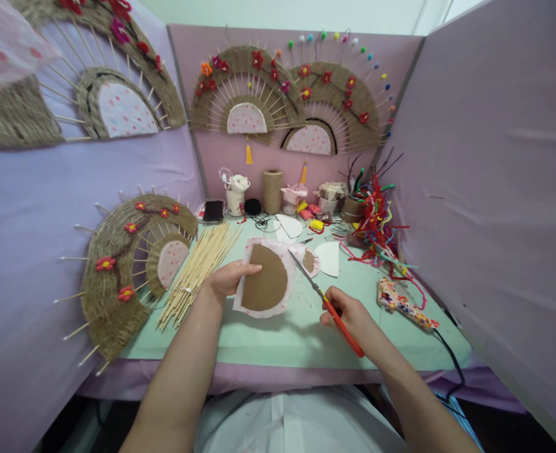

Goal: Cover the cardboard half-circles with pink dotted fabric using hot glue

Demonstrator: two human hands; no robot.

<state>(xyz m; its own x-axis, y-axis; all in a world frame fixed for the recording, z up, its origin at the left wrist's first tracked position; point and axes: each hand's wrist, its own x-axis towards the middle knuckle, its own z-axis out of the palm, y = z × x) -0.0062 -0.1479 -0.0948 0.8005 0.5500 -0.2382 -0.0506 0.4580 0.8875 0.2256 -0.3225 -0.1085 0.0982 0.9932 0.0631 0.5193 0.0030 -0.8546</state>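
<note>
My left hand (230,277) grips the straight side of a brown half-round cardboard piece (264,283), its thumb lying on top. Pale pink fabric (254,309) backs the cardboard and shows as a border around it. In my right hand (346,313) is a pair of red-handled scissors (312,284), the blades pointing up and left beside the curved edge of the fabric. The blades look closed or nearly so. Just behind them on the table lies a smaller cardboard piece (309,261) edged with pink fabric. A white paper half-round (327,258) rests to its right.
Thin wooden sticks (197,274) lie in a bundle at left. A patterned glue gun (405,302) with a black cord lies at right, near colourful pipe cleaners (376,217). A twine spool (272,192) stands at the back. Decorated twine fans (117,264) lean and hang around.
</note>
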